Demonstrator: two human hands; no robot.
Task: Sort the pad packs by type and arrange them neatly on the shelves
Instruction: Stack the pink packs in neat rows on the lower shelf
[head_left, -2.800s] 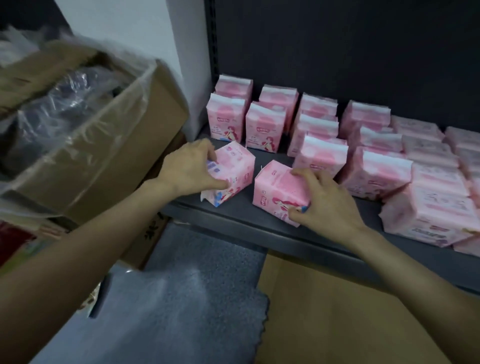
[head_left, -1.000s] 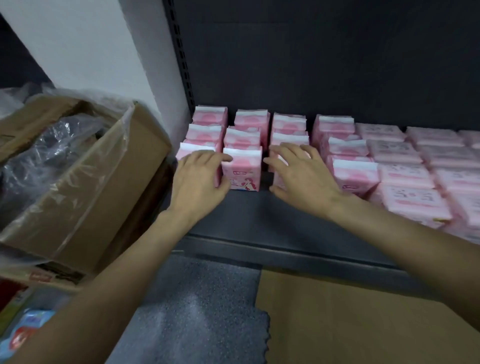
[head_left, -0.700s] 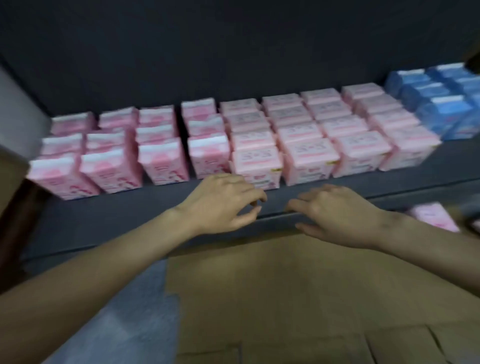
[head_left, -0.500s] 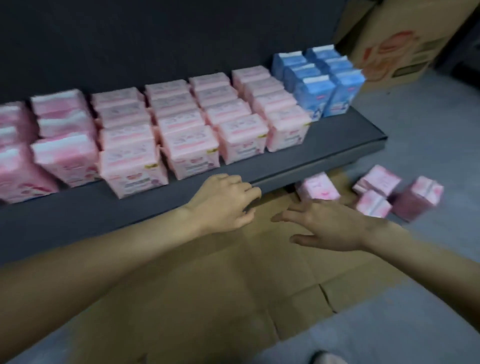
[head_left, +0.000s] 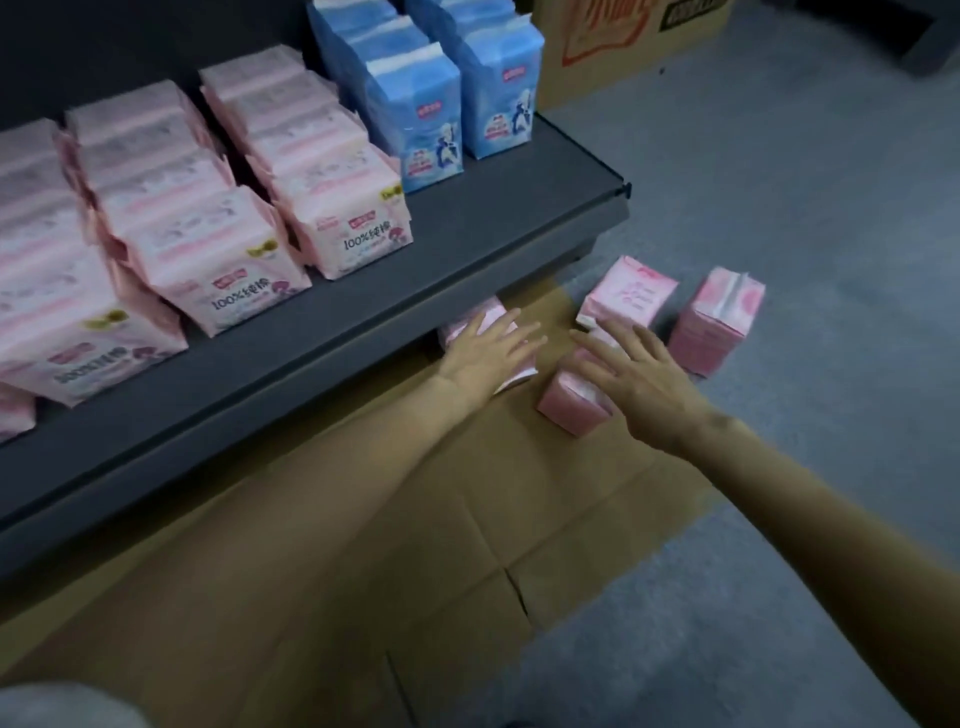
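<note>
Several pink pad packs lie loose on the floor past the shelf's right end. My left hand (head_left: 488, 348) rests with straight fingers on one pink pack (head_left: 470, 323) half hidden under the shelf lip. My right hand (head_left: 631, 376) lies flat over a second pink pack (head_left: 569, 402) on the cardboard. Two more pink packs (head_left: 631, 293) (head_left: 719, 319) sit just beyond, untouched. On the dark shelf (head_left: 467, 249) stand rows of pale pink packs (head_left: 218, 254) and blue packs (head_left: 431, 109).
Flattened cardboard (head_left: 415, 545) covers the floor below the shelf, with grey carpet (head_left: 810, 218) to the right. A printed carton (head_left: 623, 36) stands at the top behind the shelf end.
The view swung right along the shelf, from the pink rows at the left end. Both hands left the shelf and dropped onto the loose pink packs on the floor.
</note>
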